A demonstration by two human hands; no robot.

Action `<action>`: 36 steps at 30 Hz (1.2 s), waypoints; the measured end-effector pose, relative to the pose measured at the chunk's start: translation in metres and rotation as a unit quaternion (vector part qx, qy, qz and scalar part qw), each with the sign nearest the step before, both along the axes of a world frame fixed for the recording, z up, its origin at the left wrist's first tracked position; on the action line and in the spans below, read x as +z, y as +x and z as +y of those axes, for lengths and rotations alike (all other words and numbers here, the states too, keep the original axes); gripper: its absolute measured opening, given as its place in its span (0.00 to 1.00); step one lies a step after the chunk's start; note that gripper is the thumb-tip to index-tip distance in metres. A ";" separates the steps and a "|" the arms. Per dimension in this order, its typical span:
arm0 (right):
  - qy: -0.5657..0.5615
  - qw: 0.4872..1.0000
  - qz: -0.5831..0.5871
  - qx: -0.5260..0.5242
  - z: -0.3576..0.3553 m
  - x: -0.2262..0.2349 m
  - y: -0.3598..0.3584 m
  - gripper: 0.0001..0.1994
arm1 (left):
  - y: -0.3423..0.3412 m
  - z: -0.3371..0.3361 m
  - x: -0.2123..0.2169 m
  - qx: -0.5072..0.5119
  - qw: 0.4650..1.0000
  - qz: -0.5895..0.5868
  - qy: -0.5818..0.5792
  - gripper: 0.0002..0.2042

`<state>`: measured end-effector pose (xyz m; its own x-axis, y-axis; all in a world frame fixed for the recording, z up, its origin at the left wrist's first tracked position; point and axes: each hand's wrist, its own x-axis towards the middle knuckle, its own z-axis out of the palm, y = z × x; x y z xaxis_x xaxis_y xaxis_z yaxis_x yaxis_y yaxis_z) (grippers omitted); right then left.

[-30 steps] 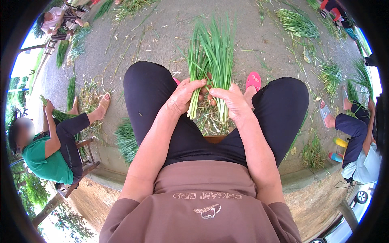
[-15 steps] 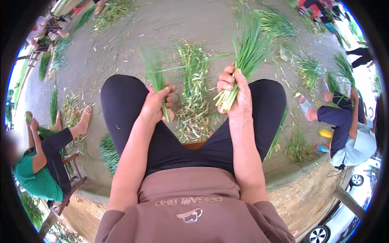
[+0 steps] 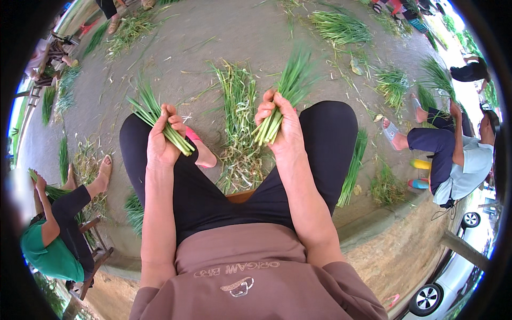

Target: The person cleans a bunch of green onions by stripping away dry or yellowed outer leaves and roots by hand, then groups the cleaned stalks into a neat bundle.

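My left hand (image 3: 162, 144) is closed round a small bunch of chives (image 3: 145, 110) above my left knee. Its leaves fan up and to the left, and its pale cut ends slant down to the right. In my right hand (image 3: 285, 125) is a fuller bunch of chives (image 3: 297, 80), tilted up to the right. The tips blur with motion, and the whitish stem ends stick out below my fingers. On the ground between my knees lies a heap of loose green leaves and yellowed trimmings (image 3: 240, 122).
A chive bundle (image 3: 352, 168) lies beside my right leg, another pile (image 3: 134, 213) by my left. At the far right are more chives (image 3: 341, 28). A person in green (image 3: 56, 248) sits at left, one in light blue (image 3: 469, 170) at right. A white car (image 3: 453, 282) stands behind.
My left hand has swung left, its bunch now tilting leftward instead of upright. My right hand has shifted left in the picture, still gripping its bunch. The whole view has turned slightly.
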<state>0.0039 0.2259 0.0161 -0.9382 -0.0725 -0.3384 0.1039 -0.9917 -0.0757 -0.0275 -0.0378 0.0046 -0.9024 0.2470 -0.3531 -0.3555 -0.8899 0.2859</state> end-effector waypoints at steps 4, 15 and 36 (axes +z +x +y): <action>0.080 0.996 -0.022 -0.035 -0.009 0.000 0.000 0.04 | 0.018 0.021 -0.007 0.023 0.980 -0.034 -0.192 0.06; 0.257 0.961 0.083 -0.065 -0.070 0.012 0.017 0.07 | 0.038 0.112 0.003 0.047 0.981 -0.129 -0.139 0.12; 0.144 0.979 -0.035 0.142 -0.048 -0.006 0.014 0.09 | 0.034 0.074 0.002 -0.094 0.968 -0.100 -0.211 0.11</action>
